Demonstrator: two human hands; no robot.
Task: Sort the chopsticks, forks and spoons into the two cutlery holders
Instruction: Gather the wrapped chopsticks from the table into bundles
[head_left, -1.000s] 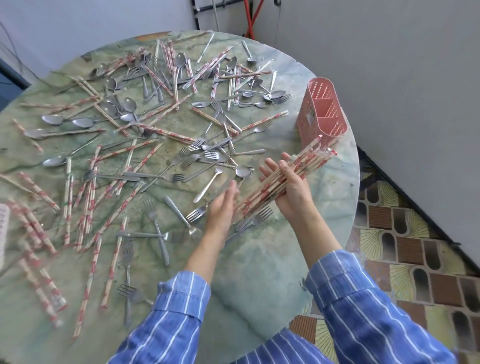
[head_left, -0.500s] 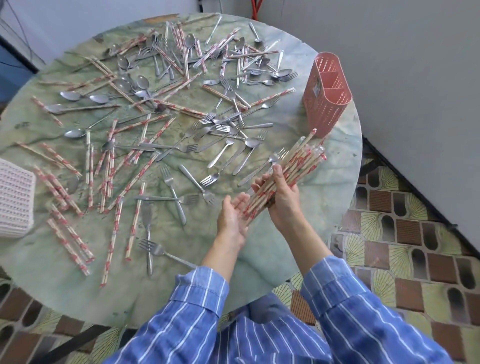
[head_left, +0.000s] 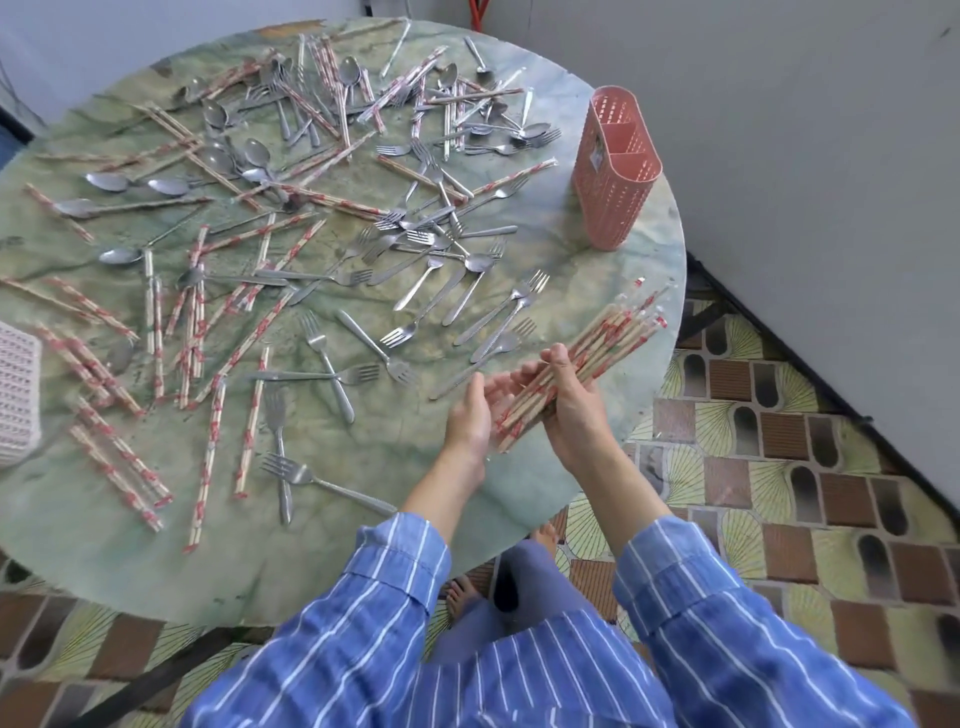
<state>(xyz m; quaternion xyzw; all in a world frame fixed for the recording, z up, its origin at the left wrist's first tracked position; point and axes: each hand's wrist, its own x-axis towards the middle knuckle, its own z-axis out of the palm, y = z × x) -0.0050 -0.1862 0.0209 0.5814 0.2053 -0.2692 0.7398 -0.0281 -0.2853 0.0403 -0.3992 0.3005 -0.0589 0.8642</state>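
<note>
A bundle of wrapped chopsticks (head_left: 613, 345) points up to the right above the table's near right edge. My right hand (head_left: 574, 410) grips its lower half, thumb over the top. My left hand (head_left: 475, 410) is held flat against the bundle's lower ends, fingers straight. The pink cutlery holder (head_left: 615, 171) stands upright at the far right of the table, its compartments showing nothing inside. A white holder (head_left: 15, 384) lies at the left edge, cut off by the frame. Loose forks (head_left: 387, 358), spoons (head_left: 257, 153) and wrapped chopsticks (head_left: 205, 467) are scattered across the table.
The round green marble table (head_left: 571, 280) ends close to a grey wall on the right. Tiled floor and my bare feet show below the table edge. Several forks lie just left of my hands.
Both hands drew the chopstick bundle back toward the near edge, away from the pink holder. My left hand closed in against the bundle's lower ends. The camera view shifted to show more floor.
</note>
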